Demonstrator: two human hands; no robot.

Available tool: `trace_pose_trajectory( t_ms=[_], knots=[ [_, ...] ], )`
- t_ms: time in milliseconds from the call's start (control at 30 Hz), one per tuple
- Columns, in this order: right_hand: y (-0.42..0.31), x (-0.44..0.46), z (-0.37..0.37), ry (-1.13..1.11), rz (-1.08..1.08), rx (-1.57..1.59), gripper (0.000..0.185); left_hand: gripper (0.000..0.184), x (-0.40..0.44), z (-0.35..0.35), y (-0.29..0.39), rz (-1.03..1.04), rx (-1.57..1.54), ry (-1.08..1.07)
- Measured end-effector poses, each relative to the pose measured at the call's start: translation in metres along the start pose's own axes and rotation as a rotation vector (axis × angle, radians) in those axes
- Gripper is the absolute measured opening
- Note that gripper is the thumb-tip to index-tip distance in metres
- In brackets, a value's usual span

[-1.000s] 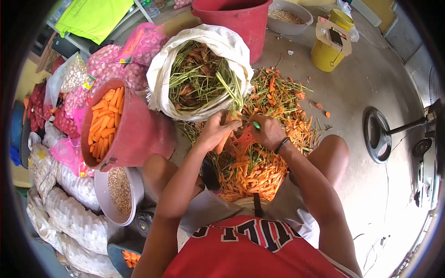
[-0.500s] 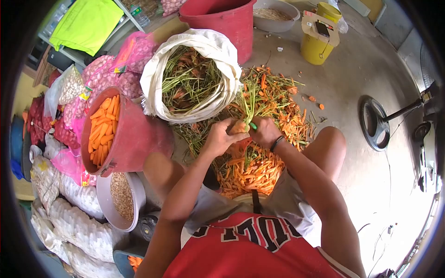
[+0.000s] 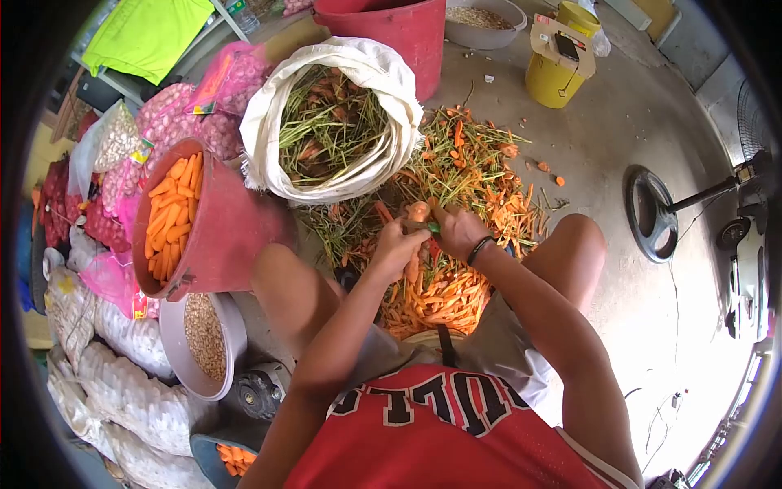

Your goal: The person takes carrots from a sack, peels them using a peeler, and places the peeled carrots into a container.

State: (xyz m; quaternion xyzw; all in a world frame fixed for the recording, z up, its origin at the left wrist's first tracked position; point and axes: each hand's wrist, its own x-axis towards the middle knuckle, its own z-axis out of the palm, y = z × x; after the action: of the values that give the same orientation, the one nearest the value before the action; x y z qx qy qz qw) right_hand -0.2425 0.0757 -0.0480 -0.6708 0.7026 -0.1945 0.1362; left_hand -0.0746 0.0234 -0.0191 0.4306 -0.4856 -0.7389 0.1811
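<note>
From the head view, I observe the left hand [image 3: 399, 247] clamped around a carrot [image 3: 418, 213]. The right hand [image 3: 462, 232] is closed on a green tool [image 3: 434, 228]. Carrot position: above peelings [image 3: 444, 299], near the white sack [image 3: 404, 102].

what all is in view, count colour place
carrot: one, orange, centre
tool: one, green, centre
peelings: pile, orange and green, floor
open sack: one, white, ahead
tubs: two, red, left and top
peeled carrots: many, orange, left tub
basins: two, grey, lower left, top
net bags: several, pink, upper left
full sacks: several, white, lower left
buckets: two, yellow, upper right
phone: one, black, on cardboard
cloth: one, lime, top left
fan: one, black, right
left hand: one, bare, on carrot
right hand: one, bare, beside tool
</note>
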Motion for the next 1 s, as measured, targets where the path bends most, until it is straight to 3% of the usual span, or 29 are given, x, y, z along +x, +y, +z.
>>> trace_pose_trajectory(
  t_ms=[67, 167, 300, 400, 500, 533, 667, 767, 1000],
  knots=[
    [0.003, 0.003, 0.003, -0.051, 0.073, 0.045, 0.026, 0.015, 0.0, 0.002, -0.002, -0.006, 0.015, 0.026],
    [0.002, 0.016, 0.002, -0.211, 0.101, -0.188, 0.019, 0.012, 0.007, -0.002, -0.007, -0.067, 0.022, 0.022],
    [0.014, 0.032, 0.029, -0.389, 0.242, -0.273, 0.022, 0.012, 0.024, -0.019, -0.018, -0.146, 0.037, -0.077],
    [0.058, 0.043, 0.031, -0.721, 0.346, -0.345, 0.022, 0.014, -0.023, -0.006, 0.012, -0.128, -0.025, -0.073],
    [0.039, 0.049, 0.025, -0.785, 0.293, -0.245, 0.023, 0.022, -0.021, -0.04, 0.003, -0.121, -0.049, 0.022],
    [0.037, 0.05, 0.021, -0.773, 0.318, -0.225, 0.023, 0.023, -0.021, -0.045, 0.008, -0.119, -0.08, 0.05],
    [0.024, 0.039, 0.015, -0.772, 0.36, -0.147, 0.03, 0.035, -0.039, -0.055, 0.046, 0.246, -0.609, -0.079],
    [0.019, 0.043, 0.017, -0.671, 0.294, -0.087, 0.031, 0.038, -0.021, -0.093, 0.034, -0.002, -0.446, -0.048],
    [-0.016, 0.031, -0.017, -0.148, 0.069, 0.189, 0.033, 0.043, 0.004, -0.085, -0.01, 0.359, 0.129, 0.107]
  ],
)
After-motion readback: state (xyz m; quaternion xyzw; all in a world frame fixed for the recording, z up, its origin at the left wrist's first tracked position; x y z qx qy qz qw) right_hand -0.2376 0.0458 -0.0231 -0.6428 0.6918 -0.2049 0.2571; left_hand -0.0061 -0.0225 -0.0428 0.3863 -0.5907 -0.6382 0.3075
